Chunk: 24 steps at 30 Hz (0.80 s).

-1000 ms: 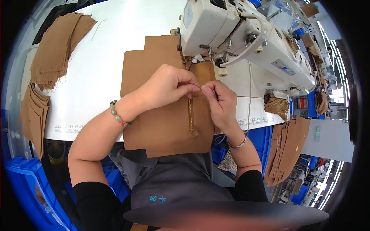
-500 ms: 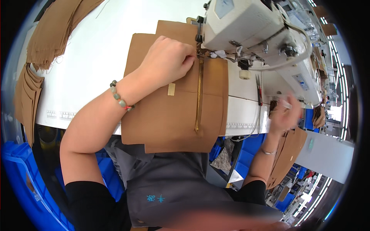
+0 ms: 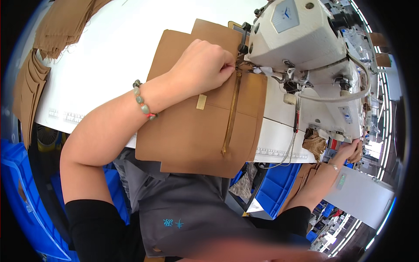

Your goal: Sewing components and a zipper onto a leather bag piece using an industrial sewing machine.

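A brown fabric panel (image 3: 183,126) lies on the white table, its lower edge reaching over my grey apron. A brass-toothed zipper (image 3: 233,111) runs down its right part, and a small pale yellow tag (image 3: 201,101) sits left of the zipper. My left hand (image 3: 205,63) rests on the panel, fingers closed at the zipper's top end beside the presser foot of the white sewing machine (image 3: 297,35). What the fingertips grip is hidden. Far to the right, my right hand (image 3: 349,149) is at the machine's right end, beside a brown piece; its fingers are mostly hidden.
Stacks of brown pieces (image 3: 65,28) lie at the far left, some hanging over the table edge (image 3: 31,94). Scissors (image 3: 297,115) and a crumpled brown scrap (image 3: 315,144) lie right of the panel. Blue bins (image 3: 277,187) stand below the table.
My right hand has moved right and away, from beside the table edge to the machine's far right end. The left hand keeps its place on the panel while the whole view has shifted and tilted.
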### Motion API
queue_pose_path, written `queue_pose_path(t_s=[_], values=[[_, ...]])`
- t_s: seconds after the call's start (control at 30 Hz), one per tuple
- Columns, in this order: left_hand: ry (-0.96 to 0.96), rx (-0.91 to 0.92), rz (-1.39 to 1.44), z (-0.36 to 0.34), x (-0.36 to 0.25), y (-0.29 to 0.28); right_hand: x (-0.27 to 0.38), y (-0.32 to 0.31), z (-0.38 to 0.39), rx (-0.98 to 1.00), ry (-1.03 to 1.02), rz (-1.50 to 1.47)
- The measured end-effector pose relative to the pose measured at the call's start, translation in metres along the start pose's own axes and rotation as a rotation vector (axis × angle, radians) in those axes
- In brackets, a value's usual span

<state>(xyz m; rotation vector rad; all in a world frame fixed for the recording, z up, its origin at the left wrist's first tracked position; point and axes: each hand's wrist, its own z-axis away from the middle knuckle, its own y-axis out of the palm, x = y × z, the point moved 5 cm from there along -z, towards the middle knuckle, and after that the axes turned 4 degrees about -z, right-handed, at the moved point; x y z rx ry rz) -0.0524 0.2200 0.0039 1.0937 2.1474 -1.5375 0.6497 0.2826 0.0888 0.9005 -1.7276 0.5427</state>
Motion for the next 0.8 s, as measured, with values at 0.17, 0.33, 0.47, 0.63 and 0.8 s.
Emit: queue_pose_path(t_s=[0.17, 0.33, 0.47, 0.63, 0.8], values=[[-0.024, -0.011, 0.106, -0.001, 0.001, 0.002, -0.015, -0.025, 0.080, -0.170, -0.121, 0.469], [-0.057, -0.037, 0.146, 0.000, 0.004, 0.001, 0.083, 0.106, 0.204, -0.303, -0.934, 0.545], [-0.043, -0.064, 0.167, -0.002, 0.004, 0.002, 0.080, 0.195, 0.286, 0.431, -0.901, 0.500], [-0.045, -0.081, 0.182, -0.001, 0.006, 0.004, 0.050, 0.308, 0.352, 0.963, -0.175, 0.523], [-0.062, -0.073, 0.161, -0.002, 0.005, 0.005, 0.004, 0.353, 0.357, 0.958, 0.647, 0.179]])
